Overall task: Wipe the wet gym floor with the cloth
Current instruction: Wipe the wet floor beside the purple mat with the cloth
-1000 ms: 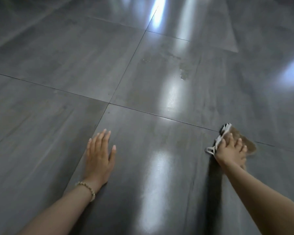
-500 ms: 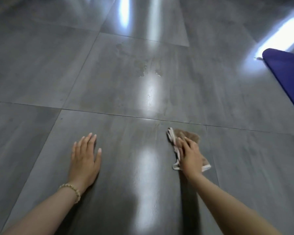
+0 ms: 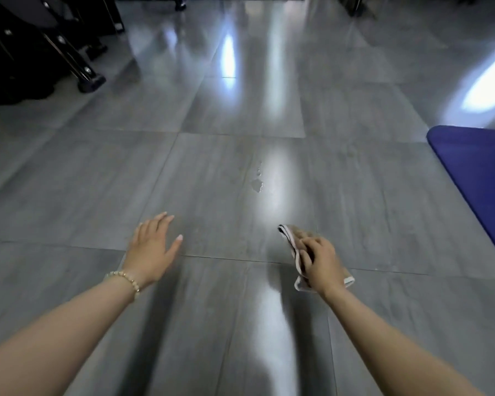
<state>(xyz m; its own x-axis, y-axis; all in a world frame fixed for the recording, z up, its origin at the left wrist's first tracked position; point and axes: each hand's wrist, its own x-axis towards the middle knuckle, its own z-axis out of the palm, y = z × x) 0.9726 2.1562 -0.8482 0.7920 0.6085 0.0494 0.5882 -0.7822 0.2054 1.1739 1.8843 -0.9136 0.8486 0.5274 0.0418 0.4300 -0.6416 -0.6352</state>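
The floor (image 3: 212, 178) is glossy grey tile with bright light reflections. A small patch of water (image 3: 257, 182) glints on the tile ahead of both hands. My right hand (image 3: 320, 261) grips a brown cloth with a white edge (image 3: 290, 241), which lies crumpled under and around the fingers, just short of the water. My left hand (image 3: 152, 247) is spread with fingers apart, palm down at the floor, holding nothing; a beaded bracelet sits on its wrist.
A blue exercise mat (image 3: 480, 181) lies along the right edge. Black gym machine frames and feet (image 3: 89, 81) stand at the far left. More dark equipment bases (image 3: 357, 7) show at the top edge.
The view has lifted, showing more floor, the machines and the mat. Both hands have moved forward across a tile joint towards the water patch, the cloth still under my right hand.
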